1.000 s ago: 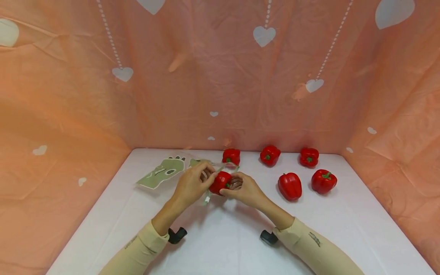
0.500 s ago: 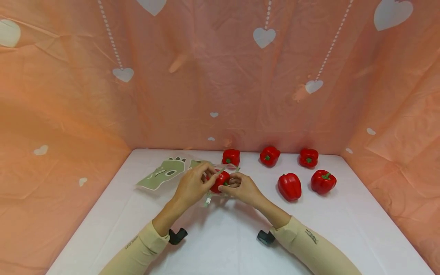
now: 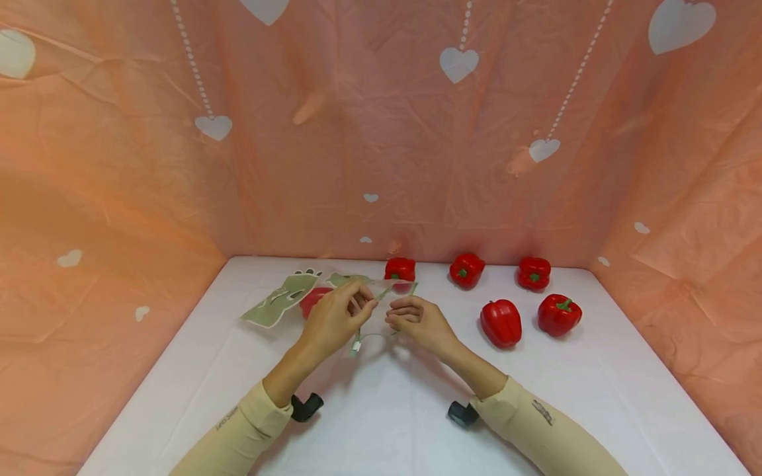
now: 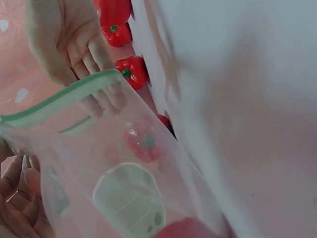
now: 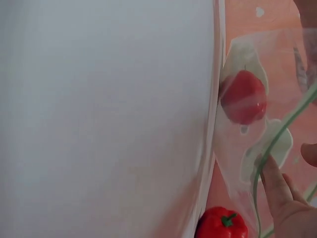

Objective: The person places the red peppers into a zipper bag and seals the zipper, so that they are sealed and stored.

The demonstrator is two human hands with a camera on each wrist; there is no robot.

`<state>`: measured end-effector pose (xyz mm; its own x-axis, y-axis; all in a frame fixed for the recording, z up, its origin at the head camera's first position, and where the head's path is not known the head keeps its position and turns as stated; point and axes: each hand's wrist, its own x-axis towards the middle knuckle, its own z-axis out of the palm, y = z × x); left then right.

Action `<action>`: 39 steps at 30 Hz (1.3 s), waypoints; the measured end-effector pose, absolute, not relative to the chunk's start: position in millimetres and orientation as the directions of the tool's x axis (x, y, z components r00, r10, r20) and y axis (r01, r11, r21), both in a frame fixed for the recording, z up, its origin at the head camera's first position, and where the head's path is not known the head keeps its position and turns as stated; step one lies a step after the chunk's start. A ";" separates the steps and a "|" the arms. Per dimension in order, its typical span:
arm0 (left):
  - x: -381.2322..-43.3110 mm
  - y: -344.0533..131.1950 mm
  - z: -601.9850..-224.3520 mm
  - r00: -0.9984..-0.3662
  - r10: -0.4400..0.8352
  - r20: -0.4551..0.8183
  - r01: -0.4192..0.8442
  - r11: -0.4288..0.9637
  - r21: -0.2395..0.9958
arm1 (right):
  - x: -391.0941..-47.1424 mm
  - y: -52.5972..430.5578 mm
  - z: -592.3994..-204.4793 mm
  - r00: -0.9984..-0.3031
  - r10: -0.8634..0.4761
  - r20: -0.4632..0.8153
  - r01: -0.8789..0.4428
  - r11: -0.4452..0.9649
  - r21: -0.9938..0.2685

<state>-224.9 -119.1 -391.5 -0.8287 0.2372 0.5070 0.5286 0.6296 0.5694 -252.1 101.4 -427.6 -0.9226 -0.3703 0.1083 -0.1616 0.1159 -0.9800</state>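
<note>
In the head view my left hand [image 3: 336, 318] pinches the rim of a clear zip bag [image 3: 275, 305] printed with green figures. A red bell pepper [image 3: 313, 301] lies inside the bag, partly hidden behind that hand; the right wrist view shows the pepper [image 5: 243, 97] whole through the plastic. At the bag's mouth is my right hand [image 3: 424, 324], holding nothing. The left wrist view has the right hand's fingers [image 4: 105, 94] reaching past the green zip strip [image 4: 59, 97], seen through the film. The bag's mouth gapes toward the right hand.
Three more red peppers stand along the table's back edge, among them a middle one [image 3: 467, 271] and a right one [image 3: 534, 273]. Closer in on the right lie a pepper on its side [image 3: 501, 323] and another pepper [image 3: 559, 315]. Behind hangs an orange curtain [image 3: 333, 152].
The pepper has left the right hand's fingers and gone leftward, deeper into the bag. The right hand has let go and stays at the mouth. The left hand keeps its place.
</note>
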 end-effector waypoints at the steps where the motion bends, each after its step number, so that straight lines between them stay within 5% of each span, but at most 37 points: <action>1: -225.2 -119.4 -391.6 -0.831 0.235 0.505 0.525 0.632 0.570 | -251.2 103.3 -427.3 -0.921 -0.371 0.119 -0.176 0.125 -0.976; 39: -228.1 -124.6 -392.4 -0.853 0.290 0.434 0.510 0.646 0.568 | -213.2 215.5 -412.3 -0.940 -0.233 0.251 -0.336 0.480 -0.810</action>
